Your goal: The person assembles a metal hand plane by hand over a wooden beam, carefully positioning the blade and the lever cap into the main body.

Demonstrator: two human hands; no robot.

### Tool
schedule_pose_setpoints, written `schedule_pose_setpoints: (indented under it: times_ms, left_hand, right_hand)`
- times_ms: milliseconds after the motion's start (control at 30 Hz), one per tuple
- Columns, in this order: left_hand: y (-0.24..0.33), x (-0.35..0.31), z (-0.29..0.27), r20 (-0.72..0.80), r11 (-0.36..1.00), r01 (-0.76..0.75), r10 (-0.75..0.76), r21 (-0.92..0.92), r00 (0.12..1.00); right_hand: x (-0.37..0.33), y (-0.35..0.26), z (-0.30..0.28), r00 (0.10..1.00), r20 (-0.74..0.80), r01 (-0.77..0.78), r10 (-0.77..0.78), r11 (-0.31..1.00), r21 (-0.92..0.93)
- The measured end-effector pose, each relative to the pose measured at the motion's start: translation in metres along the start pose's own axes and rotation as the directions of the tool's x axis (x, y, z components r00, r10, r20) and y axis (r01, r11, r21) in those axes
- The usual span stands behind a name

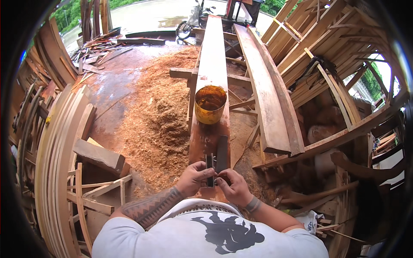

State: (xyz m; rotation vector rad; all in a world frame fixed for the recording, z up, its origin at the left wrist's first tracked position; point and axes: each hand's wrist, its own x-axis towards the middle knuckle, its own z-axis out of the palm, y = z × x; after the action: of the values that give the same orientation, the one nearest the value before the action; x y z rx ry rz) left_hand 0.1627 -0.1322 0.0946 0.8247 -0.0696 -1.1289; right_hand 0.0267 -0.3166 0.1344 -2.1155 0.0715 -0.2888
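Both hands are down at the near end of the long reddish plank, the surface that carries everything here. The left hand and the right hand meet over a small dark blade-like piece standing on edge, with the fingers of both hands pinched together on it from either side. Just beside it, touching or nearly so, lies a dark rectangular block, flat on the plank; whether the small piece bears on it I cannot tell. Further up the plank sits a yellow can with dark liquid inside, open at the top and apparently straddling the plank's width. That looks like the main hazard: the plank rests on a rough timber trestle, and any hard push from the hands could rock it and slop or topple the can onto the sawdust heap below. Next risk, the fingers themselves: they are tight around a narrow, possibly sharp edge, and a slip could run a fingertip along it. The dark block also lies close to the plank's right edge, so a sideways nudge might knock it off toward the loose boards alongside.
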Motion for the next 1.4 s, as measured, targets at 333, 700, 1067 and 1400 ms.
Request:
schedule_pose_setpoints:
  times_ms: [333,700,1067,1400]
  left_hand:
    - [0.003,0.005,0.003,-0.019,0.999,0.017,-0.018,-0.033,1.0]
    - [-0.009,0.014,-0.004,0.035,0.944,-0.285,0.283,0.164,0.959]
    - [-0.002,0.023,0.014,0.001,0.97,-0.225,0.226,0.09,0.974]
    - [0.023,0.027,0.022,0.065,0.898,-0.352,0.348,0.264,0.935]
  right_hand:
    - [0.007,0.015,-0.006,0.843,0.007,0.523,-0.538,0.815,-0.252]
    - [-0.004,0.021,0.028,0.994,0.038,-0.108,0.102,0.949,0.297]
    - [0.006,0.025,0.032,0.98,-0.039,0.197,-0.194,0.974,0.112]
    - [0.016,0.014,0.034,0.994,-0.027,0.111,-0.108,0.957,0.269]
